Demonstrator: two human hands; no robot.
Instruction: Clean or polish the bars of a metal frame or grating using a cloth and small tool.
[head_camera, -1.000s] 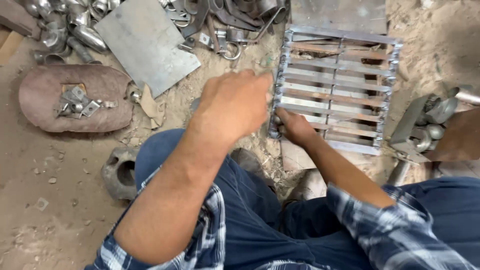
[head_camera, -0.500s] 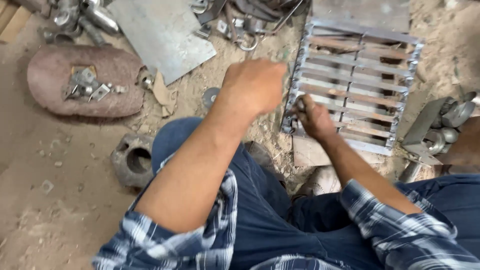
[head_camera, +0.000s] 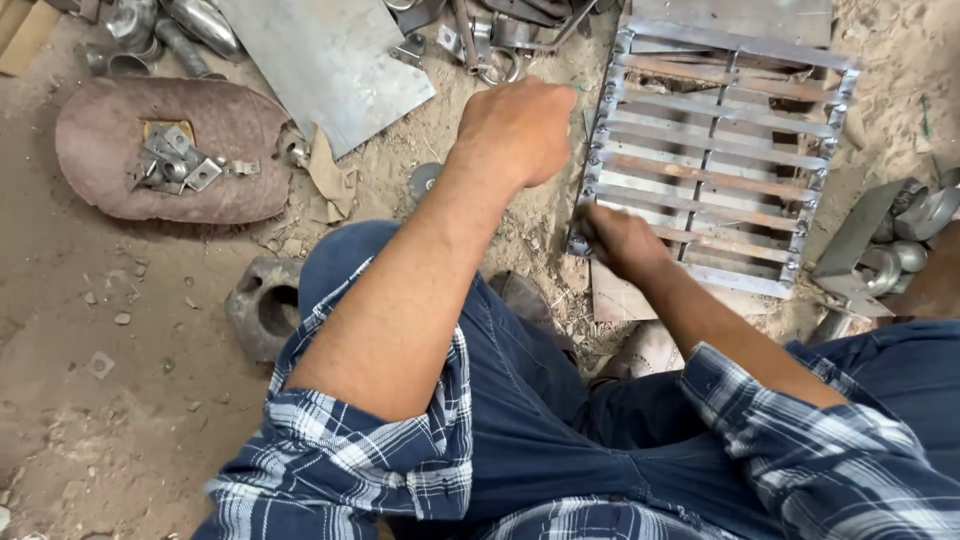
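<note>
Metal grate (head_camera: 715, 160), right hand (head_camera: 620, 240) gripping its corner, left hand (head_camera: 520, 125) fisted above, steel sheet (head_camera: 320, 60) nearby

A: What can't you make out around the metal grate (head_camera: 715, 150)?

B: Its near-left corner is covered by the right hand (head_camera: 622, 240), so any grip there is hidden. The left hand (head_camera: 520, 128), a fist beside the grate's left rail, hides whatever it may hold.

A: And beyond the grate?

B: The steel sheet (head_camera: 325, 60) and scrap pieces (head_camera: 500, 30) left of its far end are cut off by the top edge.
</note>
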